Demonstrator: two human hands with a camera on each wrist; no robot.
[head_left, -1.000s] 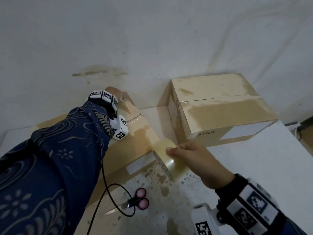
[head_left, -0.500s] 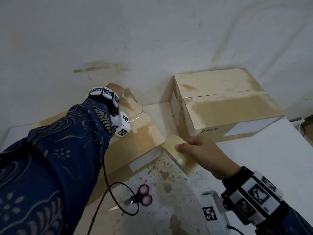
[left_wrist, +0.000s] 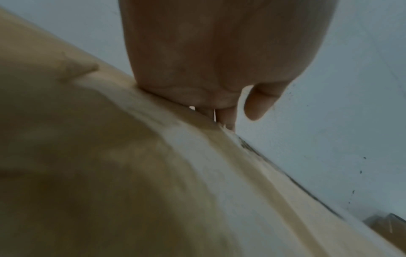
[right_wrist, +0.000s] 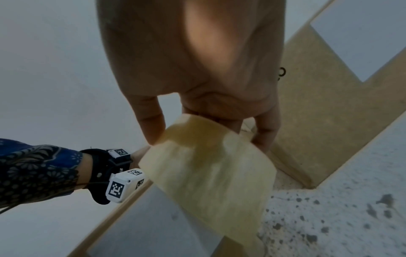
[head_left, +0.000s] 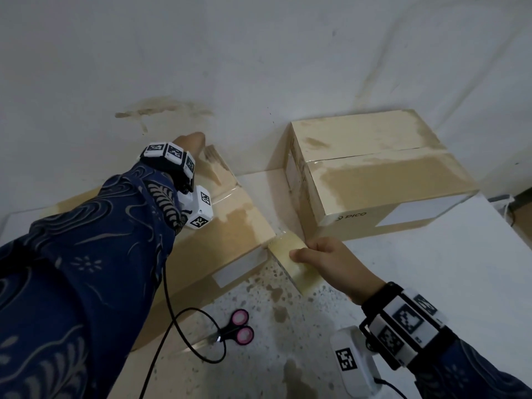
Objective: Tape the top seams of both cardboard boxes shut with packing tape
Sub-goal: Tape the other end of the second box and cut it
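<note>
Right hand (head_left: 325, 259) gripping tape roll (head_left: 290, 262), now drawn to left box's (head_left: 230, 237) near corner; left hand (left_wrist: 219, 57) fingers hooked over far edge. Strip spans seam.

Narrow gap between left box (head_left: 230, 234) and right box (head_left: 383, 174); its near mouth blocked by tape roll (head_left: 290, 260) and right hand (head_left: 331, 260). Wall (head_left: 259, 67) close behind both boxes. Scissors (head_left: 234, 331) and a looping black cable (head_left: 184, 335) lie on the speckled tabletop (head_left: 273, 370) in front. Bare tabletop right of right hand.
</note>
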